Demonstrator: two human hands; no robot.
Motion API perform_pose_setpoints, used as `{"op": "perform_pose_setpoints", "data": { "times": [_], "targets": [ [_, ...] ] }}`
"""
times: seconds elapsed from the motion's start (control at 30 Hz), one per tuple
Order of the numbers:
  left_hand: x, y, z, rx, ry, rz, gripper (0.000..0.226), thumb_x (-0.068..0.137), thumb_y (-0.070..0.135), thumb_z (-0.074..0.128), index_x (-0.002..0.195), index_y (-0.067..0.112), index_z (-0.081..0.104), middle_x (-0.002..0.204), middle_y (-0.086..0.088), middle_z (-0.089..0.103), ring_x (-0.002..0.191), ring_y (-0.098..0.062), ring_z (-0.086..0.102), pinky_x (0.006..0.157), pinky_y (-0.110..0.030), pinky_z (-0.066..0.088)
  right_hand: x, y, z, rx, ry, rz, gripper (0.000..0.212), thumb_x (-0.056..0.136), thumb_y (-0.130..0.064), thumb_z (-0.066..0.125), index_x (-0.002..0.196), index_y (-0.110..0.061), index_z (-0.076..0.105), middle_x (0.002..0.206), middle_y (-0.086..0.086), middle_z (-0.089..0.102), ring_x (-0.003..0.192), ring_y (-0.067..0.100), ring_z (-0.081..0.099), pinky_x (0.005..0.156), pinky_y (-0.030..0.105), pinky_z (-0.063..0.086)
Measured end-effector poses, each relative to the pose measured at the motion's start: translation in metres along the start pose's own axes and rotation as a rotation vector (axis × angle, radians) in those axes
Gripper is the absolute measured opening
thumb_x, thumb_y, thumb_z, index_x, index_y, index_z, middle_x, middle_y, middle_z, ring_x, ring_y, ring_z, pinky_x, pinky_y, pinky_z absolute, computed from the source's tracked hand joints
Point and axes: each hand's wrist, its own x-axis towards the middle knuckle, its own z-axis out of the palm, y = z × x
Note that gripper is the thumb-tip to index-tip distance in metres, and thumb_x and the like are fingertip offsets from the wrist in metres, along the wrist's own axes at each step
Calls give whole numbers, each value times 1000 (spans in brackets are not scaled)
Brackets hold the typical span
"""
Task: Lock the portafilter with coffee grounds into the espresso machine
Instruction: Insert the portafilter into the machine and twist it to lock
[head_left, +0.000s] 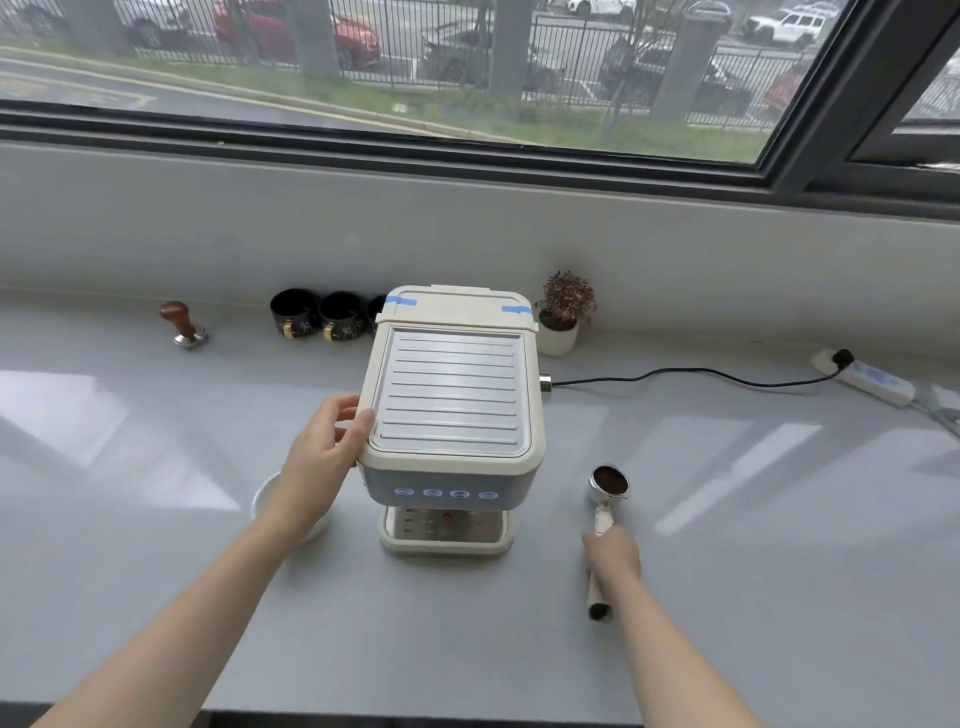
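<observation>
Lying on the counter right of the espresso machine: portafilter, rigid, metal head likely heavy, loose grounds spillable; keep level. Right hand wrapped round its handle mid-length. Left hand, open, steadies machine's left side.
</observation>
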Motion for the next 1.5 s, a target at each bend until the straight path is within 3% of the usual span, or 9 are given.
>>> {"op": "perform_pose_setpoints", "data": {
  "times": [0.23,0.43,0.53,0.63,0.87,1.07,1.2,1.33,1.5],
  "targets": [
    [-14,-6,1,-30,31,-20,51,83,54,38,117,20,54,119,-2,60,102,-14,58,73,-33,50,-27,4,8,337,-47,31,7,90,-9,44,86,-3,42,72,12,48,48,23,45,45,29,43],
    [-65,-37,20,-31,303,-26,28,86,32,38,105,18,53,99,-3,53,84,-22,53,69,-33,47,-60,0,19,556,-111,52,8,91,-13,43,86,-7,40,65,10,41,44,22,42,46,29,43],
    [-84,-60,40,259,-73,-128,10,87,19,49,93,24,55,92,2,60,77,-19,56,71,-34,49,-84,-3,32,623,-174,97,6,92,-13,44,92,-7,42,66,10,45,49,24,46,50,30,43],
    [-97,-68,73,473,-571,-234,23,87,19,52,110,18,54,106,-1,58,75,-13,51,69,-23,43,-104,-11,49,638,-206,111,15,94,-18,45,99,-5,46,69,9,50,56,23,50,54,31,42],
    [-96,-59,98,513,-935,-370,27,70,14,53,93,14,40,92,-7,53,83,-26,55,61,-31,38,-139,-29,71,651,-203,188,23,95,-26,45,105,-5,47,80,8,53,67,20,51,55,30,37],
    [-92,-56,97,411,-796,-427,29,78,18,46,105,8,51,76,-10,52,53,-17,46,42,-22,34,-170,-39,80,636,-316,202,33,97,-31,42,115,-3,42,91,13,59,63,24,54,43,25,39],
    [-96,-59,99,592,-671,-332,19,88,28,40,94,14,51,60,-1,48,44,-18,46,36,-24,35,-178,-35,86,607,-366,154,32,96,-31,44,117,-7,39,107,8,59,93,22,55,79,32,43],
    [-91,-67,79,625,-584,-285,18,85,35,45,87,20,53,66,4,54,45,-16,52,34,-26,42,-183,-17,72,463,-414,24,34,92,-26,53,120,-10,42,115,4,52,103,18,48,88,28,39],
    [-88,-84,42,667,-544,-337,13,82,29,46,87,18,50,62,-1,54,34,-17,49,27,-20,35,-176,-30,-10,436,-50,-262,22,89,-1,48,108,-12,54,113,12,60,98,25,54,84,28,38]
  ]
}}
